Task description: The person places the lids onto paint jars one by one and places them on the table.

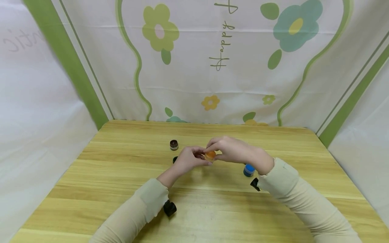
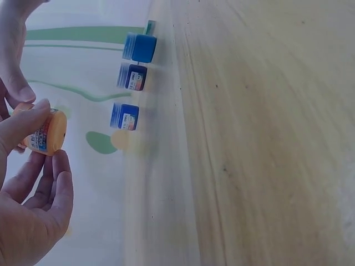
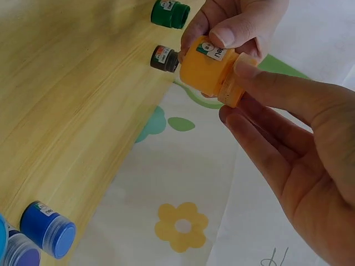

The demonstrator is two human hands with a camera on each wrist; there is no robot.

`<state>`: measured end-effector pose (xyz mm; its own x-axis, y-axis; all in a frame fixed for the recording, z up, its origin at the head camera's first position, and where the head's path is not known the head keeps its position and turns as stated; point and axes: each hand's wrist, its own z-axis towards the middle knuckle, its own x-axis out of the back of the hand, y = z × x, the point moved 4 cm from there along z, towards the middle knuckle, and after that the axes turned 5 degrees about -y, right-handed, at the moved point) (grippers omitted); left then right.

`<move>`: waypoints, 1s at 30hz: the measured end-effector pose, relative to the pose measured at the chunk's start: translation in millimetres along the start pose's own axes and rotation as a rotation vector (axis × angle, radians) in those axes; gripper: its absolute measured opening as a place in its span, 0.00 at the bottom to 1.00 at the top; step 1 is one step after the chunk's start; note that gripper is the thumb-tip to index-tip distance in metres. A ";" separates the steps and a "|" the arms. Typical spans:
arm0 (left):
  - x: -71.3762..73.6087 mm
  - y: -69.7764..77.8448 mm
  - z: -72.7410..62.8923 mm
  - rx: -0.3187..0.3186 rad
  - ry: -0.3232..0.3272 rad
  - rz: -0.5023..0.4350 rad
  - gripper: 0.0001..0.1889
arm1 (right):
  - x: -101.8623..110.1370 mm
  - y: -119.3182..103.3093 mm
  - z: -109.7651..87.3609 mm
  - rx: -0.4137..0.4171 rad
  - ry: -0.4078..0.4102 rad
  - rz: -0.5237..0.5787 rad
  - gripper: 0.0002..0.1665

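Both hands meet over the table around a small orange paint jar (image 3: 201, 72) with a printed label. My left hand (image 1: 186, 160) grips the jar's body between thumb and fingers. On the other side, my right hand (image 1: 234, 150) pinches the translucent lid (image 3: 232, 88), its thumb on one side and fingertips at the other. The jar is tipped on its side in the right wrist view, lid toward the right palm. In the left wrist view, the left thumb crosses the label and the fingers (image 2: 55, 183) support the base.
A brown jar (image 1: 174, 145) stands beyond the left hand, with a green jar (image 3: 166, 14) partly hidden behind that hand in the head view. Near the right wrist are several blue-toned jars, including a bright blue one (image 1: 249, 170). A printed curtain (image 1: 188, 74) hangs behind the wooden table (image 1: 121, 162).
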<state>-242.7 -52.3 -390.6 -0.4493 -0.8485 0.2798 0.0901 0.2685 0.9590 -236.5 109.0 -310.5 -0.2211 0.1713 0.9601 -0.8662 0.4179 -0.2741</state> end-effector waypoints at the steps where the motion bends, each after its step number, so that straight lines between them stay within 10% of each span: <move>1: -0.1 0.0 -0.1 0.001 -0.001 -0.001 0.22 | 0.3 0.3 0.0 -0.009 -0.002 -0.004 0.17; 19: -0.7 -2.1 2.2 0.005 0.014 -0.012 0.24 | -1.6 -0.2 -0.3 -0.122 0.019 -0.073 0.19; 30: -0.8 -0.1 1.9 0.004 -0.014 0.042 0.22 | 0.9 -4.6 -2.5 0.013 -0.002 -0.037 0.17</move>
<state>-244.0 -50.7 -391.0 -0.4580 -0.8298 0.3187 0.1056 0.3051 0.9464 -231.6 109.5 -308.6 -0.1893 0.1541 0.9697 -0.8795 0.4125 -0.2373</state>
